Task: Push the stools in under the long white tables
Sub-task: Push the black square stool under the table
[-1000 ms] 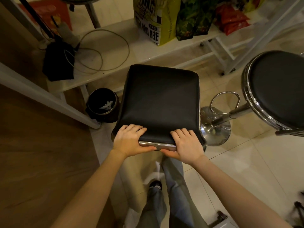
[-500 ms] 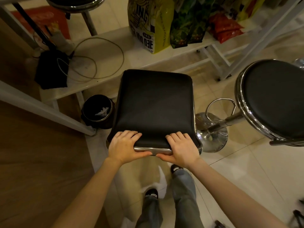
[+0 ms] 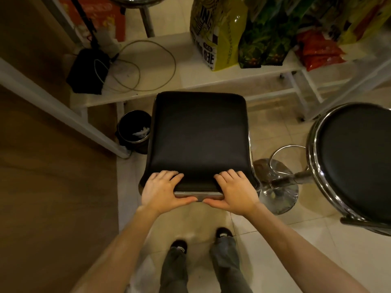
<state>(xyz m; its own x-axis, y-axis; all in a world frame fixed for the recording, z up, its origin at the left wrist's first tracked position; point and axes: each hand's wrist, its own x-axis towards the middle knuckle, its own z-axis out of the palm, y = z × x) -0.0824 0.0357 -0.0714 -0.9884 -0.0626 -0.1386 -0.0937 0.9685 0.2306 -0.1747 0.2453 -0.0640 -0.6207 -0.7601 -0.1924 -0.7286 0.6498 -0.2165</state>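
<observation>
A stool with a square black padded seat stands in front of me, its far edge close to the low white shelf of the table frame. My left hand grips the seat's near left edge, fingers on top and thumb under the chrome rim. My right hand holds the near right edge the same way. A second stool with a round black seat and a chrome ring stands to the right, its chrome base on the floor tiles.
A small black bin sits left of the square stool beside a white table leg. Snack bags, a black pouch and a loose cable lie on the shelf. A third stool's post shows at the top. My feet are below.
The square stool has slid forward toward the white shelf with both hands on its near edge, and I have stepped after it. The round stool stays put.
</observation>
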